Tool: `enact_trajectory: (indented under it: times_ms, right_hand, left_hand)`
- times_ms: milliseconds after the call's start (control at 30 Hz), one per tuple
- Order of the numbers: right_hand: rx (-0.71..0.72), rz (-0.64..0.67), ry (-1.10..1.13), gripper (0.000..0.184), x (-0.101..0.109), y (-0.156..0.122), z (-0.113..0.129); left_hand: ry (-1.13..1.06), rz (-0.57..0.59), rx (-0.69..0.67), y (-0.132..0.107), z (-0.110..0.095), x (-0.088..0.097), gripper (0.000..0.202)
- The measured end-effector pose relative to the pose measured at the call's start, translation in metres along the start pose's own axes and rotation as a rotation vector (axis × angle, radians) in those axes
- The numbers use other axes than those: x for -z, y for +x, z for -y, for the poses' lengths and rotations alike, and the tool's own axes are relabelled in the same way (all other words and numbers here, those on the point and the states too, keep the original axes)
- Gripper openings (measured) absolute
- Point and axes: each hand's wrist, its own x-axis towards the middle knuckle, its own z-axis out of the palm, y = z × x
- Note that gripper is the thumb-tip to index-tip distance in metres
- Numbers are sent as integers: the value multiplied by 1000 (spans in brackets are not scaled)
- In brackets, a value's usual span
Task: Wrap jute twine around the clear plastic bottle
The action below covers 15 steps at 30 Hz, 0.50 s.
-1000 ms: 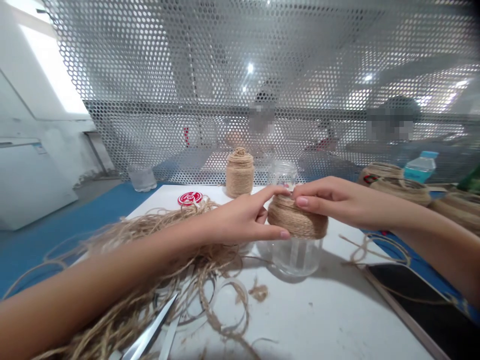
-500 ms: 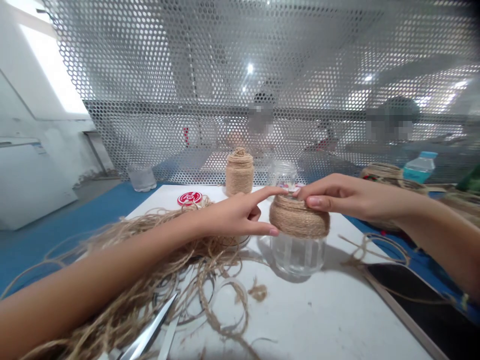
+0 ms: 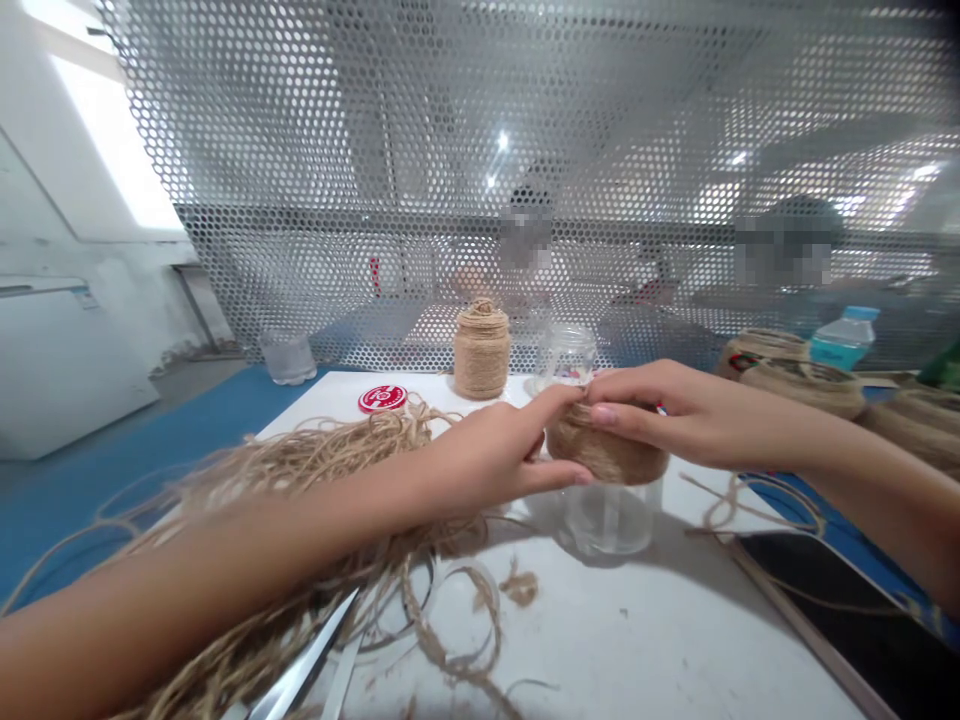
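A glass jar [image 3: 611, 517] stands on the white table [image 3: 675, 640], its upper part wound with a band of jute twine [image 3: 604, 450]. My right hand [image 3: 660, 408] grips the band from the right, fingers across its top. My left hand [image 3: 491, 455] reaches it from the left, with the index finger and thumb against the band. A loose heap of jute twine [image 3: 300, 470] lies under my left forearm. The blades of a pair of scissors [image 3: 300, 668] poke out below that forearm, with the handles out of view.
Behind the hands stand a fully twine-wrapped jar [image 3: 481, 350], a bare glass jar [image 3: 570, 354] and a red lid [image 3: 382, 398]. Twine-wrapped pieces [image 3: 802, 385] and a water bottle [image 3: 844, 340] are at right. A dark tablet [image 3: 840, 610] lies at the table's right edge. A perforated metal screen [image 3: 480, 130] stands beyond.
The jar has shifted slightly right and tilted a little. My left hand has moved right, its fingers closing onto the twine band instead of pointing past it.
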Motion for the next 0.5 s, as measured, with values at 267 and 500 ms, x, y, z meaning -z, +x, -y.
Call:
enact_trajectory:
  times_ms: [267,500]
  right_hand:
    - [-27,29,51,30,4,-2,-5]
    - [-38,47,60,35,5,-3,-8]
  left_hand:
    - [-126,80,-87,-1,4,-2,68]
    - [-144,115,-127,1,20,3,69]
